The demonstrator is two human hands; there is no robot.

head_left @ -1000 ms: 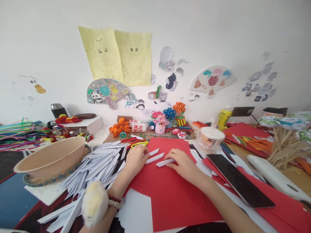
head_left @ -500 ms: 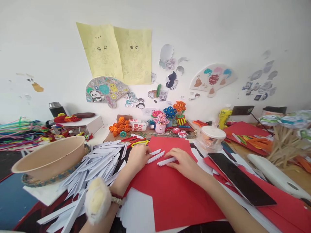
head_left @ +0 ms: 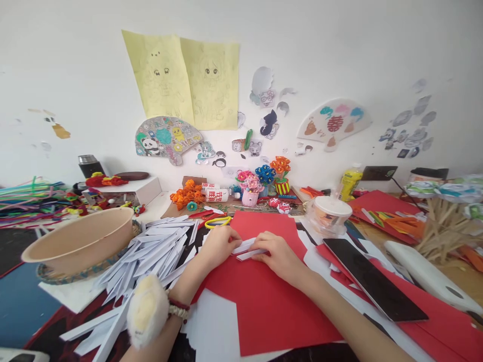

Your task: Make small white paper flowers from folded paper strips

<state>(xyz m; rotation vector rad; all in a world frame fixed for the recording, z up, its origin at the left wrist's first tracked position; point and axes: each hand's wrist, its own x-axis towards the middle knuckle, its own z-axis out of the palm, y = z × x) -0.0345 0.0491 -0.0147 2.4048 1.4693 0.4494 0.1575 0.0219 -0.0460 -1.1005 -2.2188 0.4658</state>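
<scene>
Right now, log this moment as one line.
Left hand: at white strips, grip unclear | right hand: pinching nearer strip | beneath: red sheet | left of sheet: strip pile | beyond left hand: scissors

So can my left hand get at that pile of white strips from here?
Probably yes. The pile lies uncovered just left of your left hand, with nothing tall between them. That hand is at a strip over the red paper, though, so it may have to leave that first.

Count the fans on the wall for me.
2: the colorful patterned fan at the lower edge of the yellow sheets, and the mostly white fan farther right, above the yellow bottle. Neither looks hidden.
</scene>
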